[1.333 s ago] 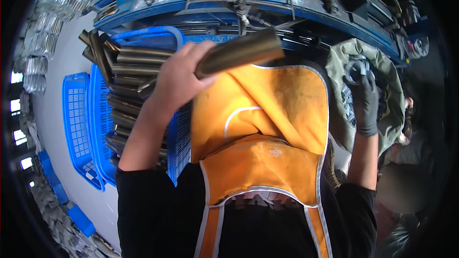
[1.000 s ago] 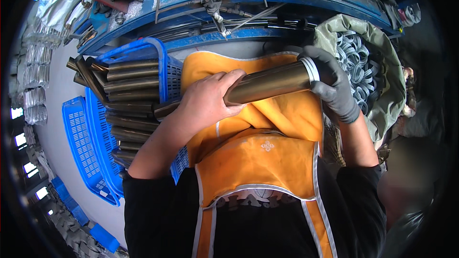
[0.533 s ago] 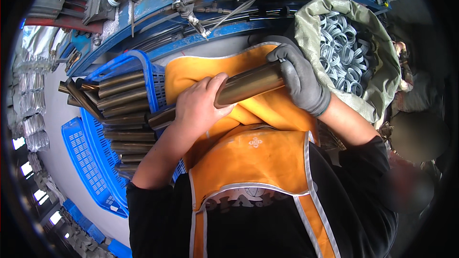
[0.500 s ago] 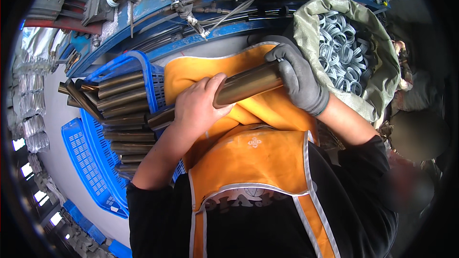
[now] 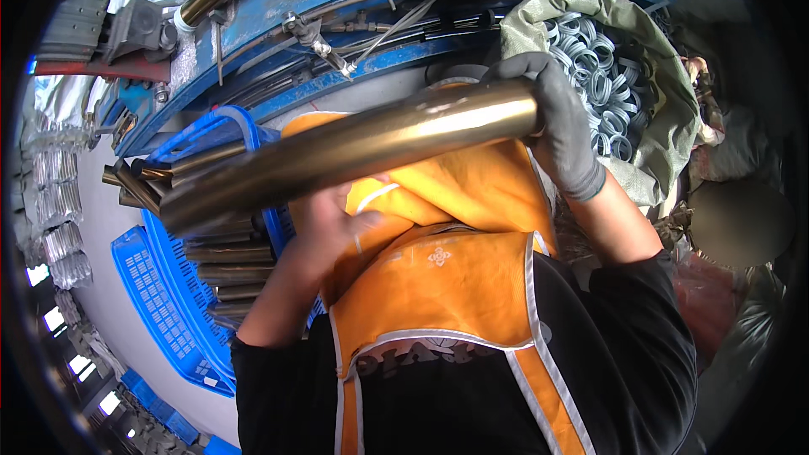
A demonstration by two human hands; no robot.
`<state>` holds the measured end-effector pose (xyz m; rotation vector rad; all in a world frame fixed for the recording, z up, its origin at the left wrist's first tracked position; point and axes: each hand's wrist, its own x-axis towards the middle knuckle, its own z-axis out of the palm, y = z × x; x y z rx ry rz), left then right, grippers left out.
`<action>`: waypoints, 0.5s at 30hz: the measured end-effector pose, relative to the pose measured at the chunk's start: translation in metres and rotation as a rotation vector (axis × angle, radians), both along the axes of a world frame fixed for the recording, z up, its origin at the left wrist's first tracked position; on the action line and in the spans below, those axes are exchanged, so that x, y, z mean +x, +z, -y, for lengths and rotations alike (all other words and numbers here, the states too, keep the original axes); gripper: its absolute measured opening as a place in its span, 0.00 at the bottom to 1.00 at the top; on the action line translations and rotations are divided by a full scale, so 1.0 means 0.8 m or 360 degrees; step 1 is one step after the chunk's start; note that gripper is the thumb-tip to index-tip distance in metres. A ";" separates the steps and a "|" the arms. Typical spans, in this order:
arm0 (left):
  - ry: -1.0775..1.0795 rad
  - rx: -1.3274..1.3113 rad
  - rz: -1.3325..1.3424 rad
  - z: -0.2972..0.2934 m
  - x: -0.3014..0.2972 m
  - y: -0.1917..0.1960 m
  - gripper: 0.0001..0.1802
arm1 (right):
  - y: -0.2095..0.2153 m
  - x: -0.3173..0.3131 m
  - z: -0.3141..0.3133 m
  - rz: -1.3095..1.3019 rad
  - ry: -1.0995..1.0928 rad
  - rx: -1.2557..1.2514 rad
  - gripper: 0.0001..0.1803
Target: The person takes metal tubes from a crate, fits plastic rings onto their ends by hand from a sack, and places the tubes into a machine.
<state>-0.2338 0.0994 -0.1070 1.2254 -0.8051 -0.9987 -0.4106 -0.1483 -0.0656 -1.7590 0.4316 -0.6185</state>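
A long bronze-coloured metal tube (image 5: 362,145) slants across in front of me, its left end lower and smeared by motion. My right hand (image 5: 560,122), in a grey glove, is wrapped round the tube's right end. Just under the tube's middle is my bare left hand (image 5: 324,223), blurred, with the thumb stretched out away from the tube. Its other fingers are partly hidden behind the tube. Below both hands lies the orange apron (image 5: 472,194) over my lap.
At left, a blue plastic basket (image 5: 274,244) holds several similar tubes (image 5: 236,257), with another blue basket (image 5: 156,295) beside it. A woven sack (image 5: 674,126) of pale rings (image 5: 602,59) stands at right. A blue metal machine frame (image 5: 278,0) runs across the far side.
The tube has swung out leftward and upward at its left end and now shows its whole length. My left hand has come off it and dropped below; the right hand keeps its hold.
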 end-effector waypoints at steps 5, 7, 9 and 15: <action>0.0661 -0.0502 0.0162 0.026 0.050 0.030 0.48 | -0.018 -0.006 0.058 -0.0355 -0.0024 -0.0647 0.18; 0.0818 -0.0501 0.0392 0.019 0.073 0.058 0.45 | -0.049 -0.039 0.120 -0.1090 -0.0510 -0.1627 0.19; 0.0875 -0.0496 0.0609 0.013 0.097 0.072 0.38 | -0.074 -0.076 0.164 -0.1632 -0.0386 -0.1747 0.23; 0.0934 0.0495 0.1526 -0.003 0.106 0.080 0.34 | -0.146 -0.116 0.209 -0.1511 -0.0246 -0.0800 0.21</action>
